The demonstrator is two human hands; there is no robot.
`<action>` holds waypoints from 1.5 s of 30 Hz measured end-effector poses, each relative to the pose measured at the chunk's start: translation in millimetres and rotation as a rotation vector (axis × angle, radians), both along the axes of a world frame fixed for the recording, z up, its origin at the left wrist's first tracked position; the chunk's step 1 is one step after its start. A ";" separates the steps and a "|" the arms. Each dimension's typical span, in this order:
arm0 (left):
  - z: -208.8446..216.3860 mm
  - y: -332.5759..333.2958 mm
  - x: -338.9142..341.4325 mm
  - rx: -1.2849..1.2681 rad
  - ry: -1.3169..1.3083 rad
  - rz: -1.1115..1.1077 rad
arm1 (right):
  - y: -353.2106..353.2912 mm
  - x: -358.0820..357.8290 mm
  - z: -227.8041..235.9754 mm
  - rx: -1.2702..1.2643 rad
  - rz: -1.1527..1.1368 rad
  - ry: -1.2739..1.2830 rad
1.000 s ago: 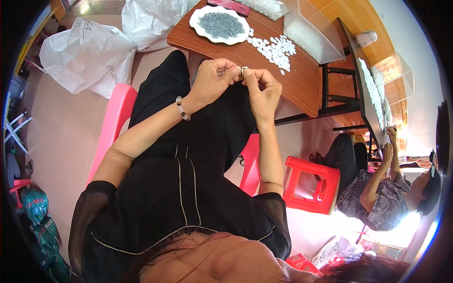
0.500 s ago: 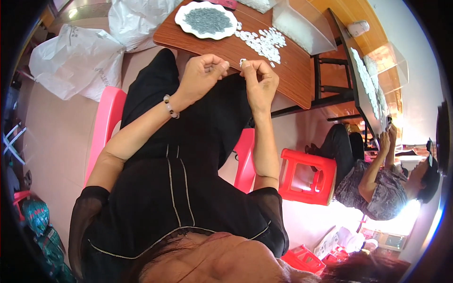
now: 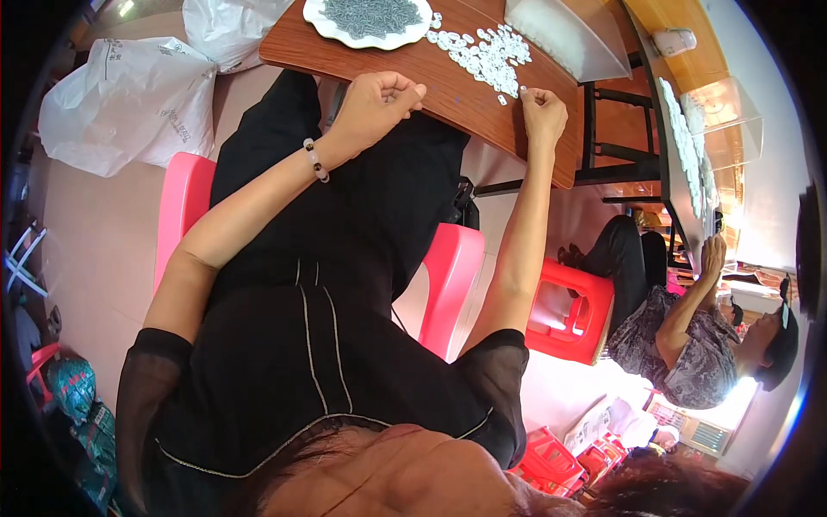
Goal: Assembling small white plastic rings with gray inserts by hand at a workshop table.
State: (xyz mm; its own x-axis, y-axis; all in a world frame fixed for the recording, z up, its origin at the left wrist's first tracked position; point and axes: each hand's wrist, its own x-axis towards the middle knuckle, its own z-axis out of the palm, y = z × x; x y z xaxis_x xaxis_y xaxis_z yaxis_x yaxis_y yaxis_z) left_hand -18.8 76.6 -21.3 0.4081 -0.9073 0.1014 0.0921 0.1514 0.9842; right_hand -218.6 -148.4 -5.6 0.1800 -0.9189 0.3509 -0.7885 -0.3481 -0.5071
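My left hand (image 3: 376,108) is over my lap at the table's near edge, thumb and fingertips pinched together; what they hold, if anything, is too small to make out. My right hand (image 3: 544,116) is above the table's right part, its fingers closed on a small white plastic piece (image 3: 523,89) at their tips. Just left of it spreads a loose pile of small white plastic pieces (image 3: 482,59), with a single one lying apart near the edge. Farther left, a white scalloped plate (image 3: 370,41) holds a heap of thin grey pin-like pieces (image 3: 372,15).
The brown wooden table (image 3: 405,69) has a white translucent bin (image 3: 568,39) at its back right. White plastic sacks (image 3: 125,103) stand on the floor at left. To the right, a co-worker (image 3: 689,345) sits by another table, near a red stool (image 3: 573,310).
My right hand has moved right and away from my left hand, to the edge of the white pile. My left hand stays pinched. The view has shifted slightly.
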 end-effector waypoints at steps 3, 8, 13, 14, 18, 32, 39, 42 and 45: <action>8.3 -3.5 4.4 0.041 -0.031 -0.034 | 3.2 2.6 -1.4 -0.038 0.043 -0.048; 7.3 -14.3 15.2 0.019 -0.010 -0.049 | 22.2 20.6 4.4 -0.071 0.268 -0.103; 9.4 -19.7 21.3 0.010 -0.031 -0.059 | 43.4 42.1 12.2 -0.109 0.418 -0.004; 9.0 -21.7 21.1 0.009 -0.030 -0.063 | 44.4 43.5 13.0 -0.108 0.435 0.004; 11.8 -25.0 22.6 0.014 -0.026 -0.100 | 45.7 52.3 12.9 -0.121 0.453 0.071; 24.6 -43.3 33.2 0.103 0.101 -0.213 | 36.7 88.9 14.7 -0.061 0.476 0.101; 15.8 -48.9 37.4 0.145 0.164 -0.217 | 36.7 98.3 26.2 -0.037 0.495 0.139; 13.6 -50.8 37.6 0.162 0.170 -0.220 | 32.1 100.7 22.7 -0.065 0.522 0.155; 13.7 -52.9 38.1 0.167 0.170 -0.219 | 29.5 103.9 23.5 -0.066 0.529 0.153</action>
State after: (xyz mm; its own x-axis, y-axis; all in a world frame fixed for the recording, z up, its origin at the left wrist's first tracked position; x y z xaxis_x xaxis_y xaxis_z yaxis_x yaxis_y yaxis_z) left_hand 19.3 23.8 -7.7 0.1994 -0.9738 -0.1091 0.2701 -0.0524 0.9614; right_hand -114.7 -118.9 17.9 0.6647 -0.6660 0.3386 -0.5601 -0.7441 -0.3641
